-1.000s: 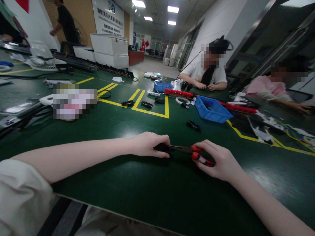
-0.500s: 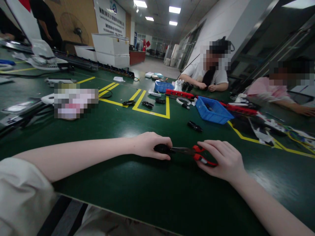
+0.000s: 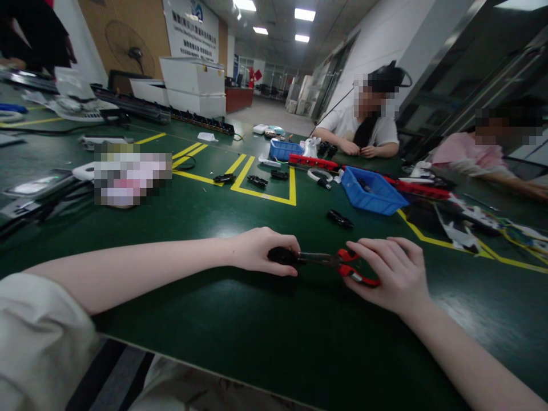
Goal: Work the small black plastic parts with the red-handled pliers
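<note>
My left hand (image 3: 268,251) grips a small black part (image 3: 281,256) between thumb and fingers, just above the green table (image 3: 240,337). Its exact kind is hard to make out. From the right, red-handled long-nose pliers (image 3: 349,264) reach over to it, their grey jaws at its right end. Whether the jaws clamp the part cannot be seen. My right hand (image 3: 391,274) holds the pliers by the handles, fingertips on the upper handle and thumb below. Beyond my hands lies another black part (image 3: 339,219).
Behind my right hand stands a blue bin (image 3: 372,193) with dark pieces inside. Several small black parts (image 3: 257,181) lie near yellow tape lines. A phone-like object (image 3: 36,181) and cables are at left. Two co-workers (image 3: 372,123) sit across at right.
My right hand's fingers have lifted and spread slightly on the pliers, which have shifted a little to the right. My left hand has hardly moved.
</note>
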Demonstrator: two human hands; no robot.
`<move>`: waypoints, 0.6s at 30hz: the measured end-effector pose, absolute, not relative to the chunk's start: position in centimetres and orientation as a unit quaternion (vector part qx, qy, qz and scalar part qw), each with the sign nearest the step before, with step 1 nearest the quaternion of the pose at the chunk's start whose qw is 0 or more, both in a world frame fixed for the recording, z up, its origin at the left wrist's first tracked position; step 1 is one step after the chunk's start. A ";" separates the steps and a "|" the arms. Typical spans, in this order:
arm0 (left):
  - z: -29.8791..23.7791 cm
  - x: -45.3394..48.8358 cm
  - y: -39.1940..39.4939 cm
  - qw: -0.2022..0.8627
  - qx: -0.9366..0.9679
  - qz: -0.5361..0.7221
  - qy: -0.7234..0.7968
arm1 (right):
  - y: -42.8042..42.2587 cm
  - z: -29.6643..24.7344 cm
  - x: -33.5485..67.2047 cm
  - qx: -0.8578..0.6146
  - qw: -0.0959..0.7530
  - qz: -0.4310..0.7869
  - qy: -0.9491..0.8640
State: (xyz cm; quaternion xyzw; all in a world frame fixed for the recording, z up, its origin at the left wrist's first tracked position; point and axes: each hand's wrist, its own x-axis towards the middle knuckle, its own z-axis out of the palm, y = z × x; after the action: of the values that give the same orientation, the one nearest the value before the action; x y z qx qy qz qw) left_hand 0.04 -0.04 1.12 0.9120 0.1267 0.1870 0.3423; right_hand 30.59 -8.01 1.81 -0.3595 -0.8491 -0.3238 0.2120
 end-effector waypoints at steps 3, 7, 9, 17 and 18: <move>1.1 0.1 -0.1 0.340 0.912 0.188 0.132 | -7.9 1.7 30.5 -0.354 0.210 -0.317 -0.855; 1.1 0.0 0.0 0.344 0.909 0.191 0.138 | -7.9 1.6 30.4 -0.347 0.202 -0.329 -0.855; 1.1 0.0 0.0 0.349 0.907 0.190 0.140 | -8.0 1.6 30.4 -0.348 0.200 -0.329 -0.855; 0.9 0.1 0.1 0.362 0.900 0.193 0.146 | -7.9 1.5 30.5 -0.366 0.204 -0.323 -0.849; 0.9 0.1 0.2 0.362 0.900 0.197 0.146 | -7.9 1.5 30.5 -0.369 0.203 -0.321 -0.848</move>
State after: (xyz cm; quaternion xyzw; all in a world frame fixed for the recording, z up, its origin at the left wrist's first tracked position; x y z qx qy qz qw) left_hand 0.12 0.15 0.87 0.8997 0.1459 0.1965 0.3615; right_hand 30.51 -7.91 1.50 -0.3690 -0.8480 -0.3214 0.2033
